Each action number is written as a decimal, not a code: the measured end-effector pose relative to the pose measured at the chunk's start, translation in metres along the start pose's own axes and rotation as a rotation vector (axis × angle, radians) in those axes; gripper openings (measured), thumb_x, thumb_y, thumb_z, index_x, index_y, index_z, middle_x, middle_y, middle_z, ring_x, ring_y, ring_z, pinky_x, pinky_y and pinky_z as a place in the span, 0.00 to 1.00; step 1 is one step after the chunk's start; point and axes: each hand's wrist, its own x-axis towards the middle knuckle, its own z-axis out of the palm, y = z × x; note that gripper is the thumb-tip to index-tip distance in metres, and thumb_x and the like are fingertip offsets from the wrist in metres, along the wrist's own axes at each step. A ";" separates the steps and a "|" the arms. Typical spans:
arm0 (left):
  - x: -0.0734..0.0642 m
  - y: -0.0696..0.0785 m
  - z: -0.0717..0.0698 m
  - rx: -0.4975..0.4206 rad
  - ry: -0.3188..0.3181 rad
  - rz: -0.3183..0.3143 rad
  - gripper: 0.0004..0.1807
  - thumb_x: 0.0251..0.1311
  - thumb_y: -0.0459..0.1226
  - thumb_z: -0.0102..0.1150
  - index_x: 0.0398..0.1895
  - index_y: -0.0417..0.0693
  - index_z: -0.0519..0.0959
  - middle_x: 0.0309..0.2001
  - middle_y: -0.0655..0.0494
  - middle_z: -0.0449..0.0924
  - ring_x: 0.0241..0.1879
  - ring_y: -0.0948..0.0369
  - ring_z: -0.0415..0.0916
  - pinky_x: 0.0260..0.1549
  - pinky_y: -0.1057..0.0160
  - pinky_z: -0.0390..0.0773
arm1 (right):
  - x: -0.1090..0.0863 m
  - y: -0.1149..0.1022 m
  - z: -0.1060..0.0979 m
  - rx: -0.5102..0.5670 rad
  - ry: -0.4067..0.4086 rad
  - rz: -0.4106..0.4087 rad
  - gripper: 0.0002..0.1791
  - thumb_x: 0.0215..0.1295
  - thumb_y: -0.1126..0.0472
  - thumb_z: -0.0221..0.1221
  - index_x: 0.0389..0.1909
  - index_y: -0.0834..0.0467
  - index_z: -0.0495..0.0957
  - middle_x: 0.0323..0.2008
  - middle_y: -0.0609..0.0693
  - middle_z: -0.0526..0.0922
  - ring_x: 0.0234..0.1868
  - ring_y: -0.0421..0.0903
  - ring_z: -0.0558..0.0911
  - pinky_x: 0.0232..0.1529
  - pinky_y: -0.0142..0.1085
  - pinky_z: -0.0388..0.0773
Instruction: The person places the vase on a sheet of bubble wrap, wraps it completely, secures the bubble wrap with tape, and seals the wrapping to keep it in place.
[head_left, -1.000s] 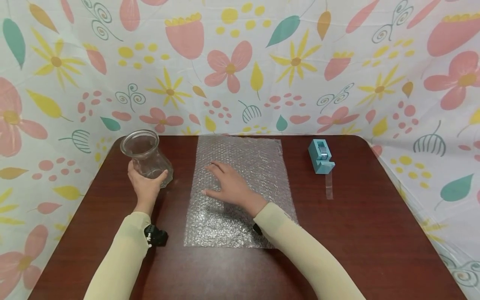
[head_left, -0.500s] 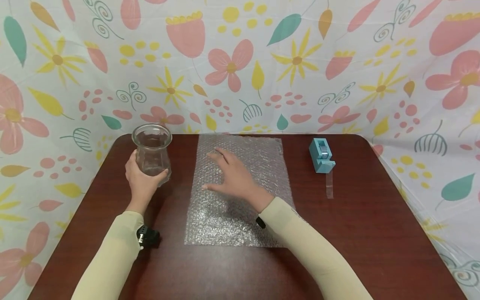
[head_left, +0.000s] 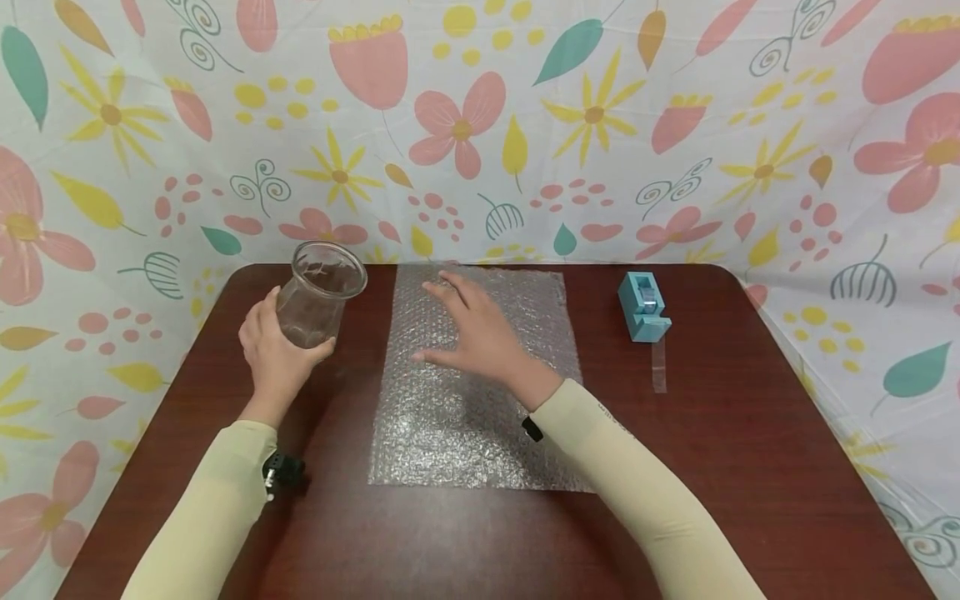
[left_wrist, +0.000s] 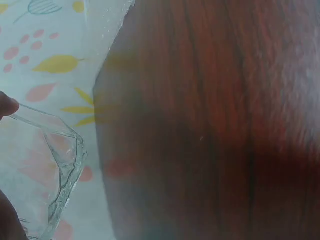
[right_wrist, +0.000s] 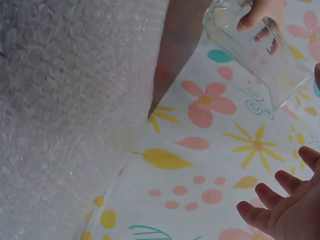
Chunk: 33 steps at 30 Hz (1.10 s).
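Observation:
My left hand [head_left: 277,350] grips a clear glass vase [head_left: 311,312] round its body, thumb on the near right side. The vase leans to the right, its wide rim up, and in the left wrist view its thick glass base [left_wrist: 67,175] hangs above the table. Over a flat sheet of bubble wrap [head_left: 442,442] hovers my right hand [head_left: 480,337], fingers spread and holding nothing. The right wrist view shows those fingers [right_wrist: 270,197] apart from the vase [right_wrist: 265,55].
A blue tape dispenser [head_left: 641,308] stands on the right of the brown table [head_left: 720,467], a strip of clear tape [head_left: 659,367] hanging from it. Behind the table's far edge is a flower-patterned cloth [head_left: 465,208].
The left hand has lifted the vase and brought it to the right, toward the bubble wrap; its tilt has changed. My right hand has shifted slightly away and to the right, still spread.

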 end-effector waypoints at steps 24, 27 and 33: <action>-0.004 0.047 -0.015 0.433 -0.016 0.551 0.58 0.27 0.42 0.88 0.70 0.55 0.68 0.62 0.41 0.71 0.66 0.34 0.64 0.43 0.34 0.67 | 0.009 -0.006 -0.033 -0.210 0.013 -0.053 0.61 0.48 0.26 0.70 0.80 0.45 0.56 0.81 0.56 0.54 0.80 0.63 0.57 0.76 0.66 0.59; -0.004 0.052 -0.016 0.472 -0.013 0.602 0.59 0.26 0.43 0.88 0.70 0.56 0.68 0.62 0.42 0.71 0.66 0.34 0.65 0.41 0.37 0.68 | 0.010 -0.009 -0.034 -0.215 -0.008 -0.056 0.61 0.48 0.26 0.70 0.80 0.44 0.55 0.82 0.56 0.53 0.81 0.62 0.55 0.76 0.66 0.58; -0.003 0.060 -0.017 0.539 0.011 0.700 0.61 0.24 0.45 0.89 0.70 0.56 0.66 0.62 0.41 0.70 0.64 0.34 0.66 0.39 0.39 0.66 | 0.010 -0.013 -0.034 -0.227 0.000 -0.070 0.61 0.47 0.26 0.70 0.80 0.44 0.56 0.82 0.56 0.53 0.81 0.62 0.55 0.75 0.67 0.58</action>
